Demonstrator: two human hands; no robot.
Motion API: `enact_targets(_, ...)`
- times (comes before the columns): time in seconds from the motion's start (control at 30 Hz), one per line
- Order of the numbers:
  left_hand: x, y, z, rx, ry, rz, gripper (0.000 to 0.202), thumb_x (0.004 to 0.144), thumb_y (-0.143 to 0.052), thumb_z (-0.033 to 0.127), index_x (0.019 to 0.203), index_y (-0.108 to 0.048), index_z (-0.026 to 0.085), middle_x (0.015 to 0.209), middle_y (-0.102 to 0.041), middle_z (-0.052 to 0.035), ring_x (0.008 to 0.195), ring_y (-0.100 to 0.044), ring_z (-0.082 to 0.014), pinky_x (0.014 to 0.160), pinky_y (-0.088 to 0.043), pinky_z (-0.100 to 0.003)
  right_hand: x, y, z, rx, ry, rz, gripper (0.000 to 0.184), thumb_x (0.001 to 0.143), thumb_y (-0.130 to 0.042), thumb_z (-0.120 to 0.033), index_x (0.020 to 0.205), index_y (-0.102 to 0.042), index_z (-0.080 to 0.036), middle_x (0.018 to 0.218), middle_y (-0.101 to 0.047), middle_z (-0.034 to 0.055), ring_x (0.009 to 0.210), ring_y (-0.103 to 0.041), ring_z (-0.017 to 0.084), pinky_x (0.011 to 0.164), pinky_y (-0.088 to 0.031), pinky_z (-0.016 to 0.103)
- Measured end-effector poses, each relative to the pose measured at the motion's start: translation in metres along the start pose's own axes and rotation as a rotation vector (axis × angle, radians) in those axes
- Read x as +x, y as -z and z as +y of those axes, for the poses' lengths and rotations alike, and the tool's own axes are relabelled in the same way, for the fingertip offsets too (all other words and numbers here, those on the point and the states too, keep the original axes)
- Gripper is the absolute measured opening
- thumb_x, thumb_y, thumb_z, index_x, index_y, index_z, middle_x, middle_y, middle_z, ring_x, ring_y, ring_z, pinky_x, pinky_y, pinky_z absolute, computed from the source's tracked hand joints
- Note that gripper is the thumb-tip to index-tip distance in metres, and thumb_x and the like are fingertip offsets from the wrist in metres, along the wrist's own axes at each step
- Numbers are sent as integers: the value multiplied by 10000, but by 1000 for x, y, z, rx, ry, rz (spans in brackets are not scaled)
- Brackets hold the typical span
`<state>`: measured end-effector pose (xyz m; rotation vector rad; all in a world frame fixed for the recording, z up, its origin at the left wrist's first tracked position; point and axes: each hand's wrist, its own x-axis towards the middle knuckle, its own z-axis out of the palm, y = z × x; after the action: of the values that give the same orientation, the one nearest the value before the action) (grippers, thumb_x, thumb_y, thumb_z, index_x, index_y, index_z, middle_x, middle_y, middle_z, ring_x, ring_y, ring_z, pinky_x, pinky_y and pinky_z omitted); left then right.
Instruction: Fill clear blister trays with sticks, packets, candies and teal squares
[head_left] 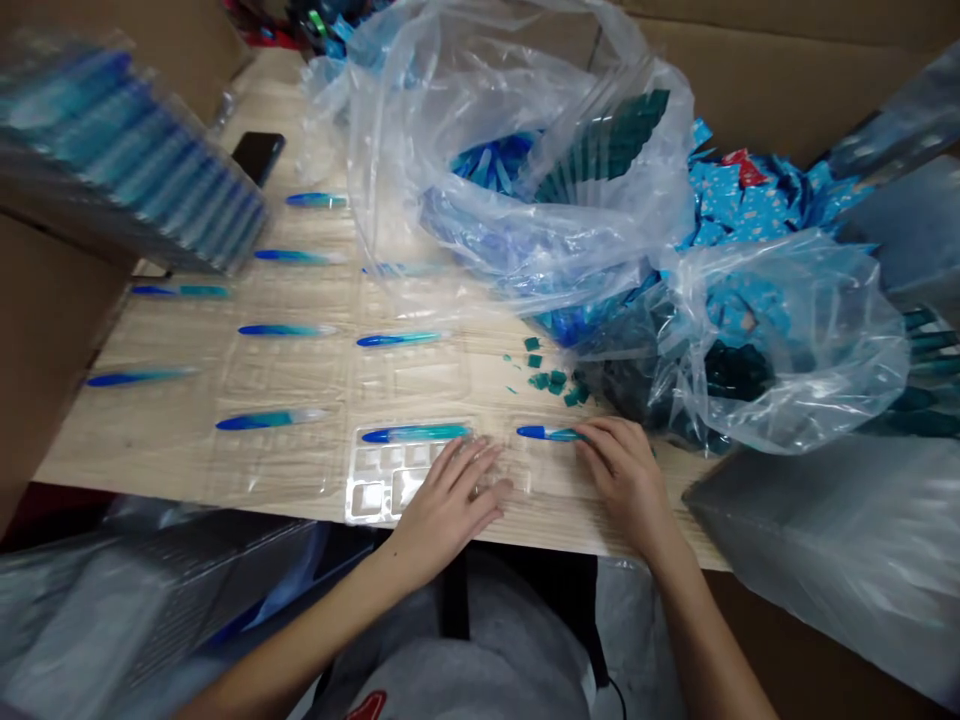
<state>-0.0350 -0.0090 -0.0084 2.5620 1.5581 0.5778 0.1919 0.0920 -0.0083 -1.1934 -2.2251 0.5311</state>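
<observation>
Gray pants (450, 670) sit closest, just below the table edge. The left hand (446, 510) lies open and flat, with its fingers spread on a clear plastic tray (351, 490). It holds nothing, and a blue-and-teal pen (416, 433) lies just past its fingertips. The right hand (622, 475) curves over the teal end of a second pen (544, 433) and touches it, but I cannot tell how tight. Light, slow fingers look best, so the thin tray does not slip.
</observation>
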Motion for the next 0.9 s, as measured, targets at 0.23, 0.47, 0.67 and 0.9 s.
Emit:
enact_targets(0.23, -3, 2, 0, -65, -24, 11, 254, 884, -582, 286, 1109, -618, 173, 1212, -628, -163, 1177, -568, -271, 986, -483, -458, -7, -11, 1, -71, 70, -13, 290, 920, -481, -197, 1144, -654, -259, 1206, -634, 105, 1128, -578, 270, 949, -462, 517)
enact_targets(0.47, -23, 2, -8, 113, 223, -14, 800, 794, -521, 649, 1393, -404, 131, 1413, -460, -228, 1351, -375, -370, 1097, -289, -553, -11, -16, -7, -112, 204, -96, 414, 918, -529, -242, 1331, -517, -244, 1369, -526, 127, 1289, -466, 294, 1050, -382, 578)
enact_targets(0.67, -20, -2, -21, 190, 150, -74, 878, 765, -460, 722, 1384, -425, 100, 1410, -468, -228, 1340, -385, -392, 1086, -286, -544, -8, -22, -11, -96, 270, -111, 405, 916, -523, -218, 1321, -520, -216, 1350, -540, 148, 1273, -482, 303, 1031, -395, 597)
enact_targets(0.9, -28, 17, -21, 26, 105, 33, 620, 913, -468, 453, 1424, -340, 126, 1405, -468, -230, 1356, -383, -334, 1055, -372, -532, -10, 40, -54, 500, -102, 158, 70, 812, -658, -337, 854, -713, -329, 910, -704, 58, 984, -645, 288, 928, -514, 514)
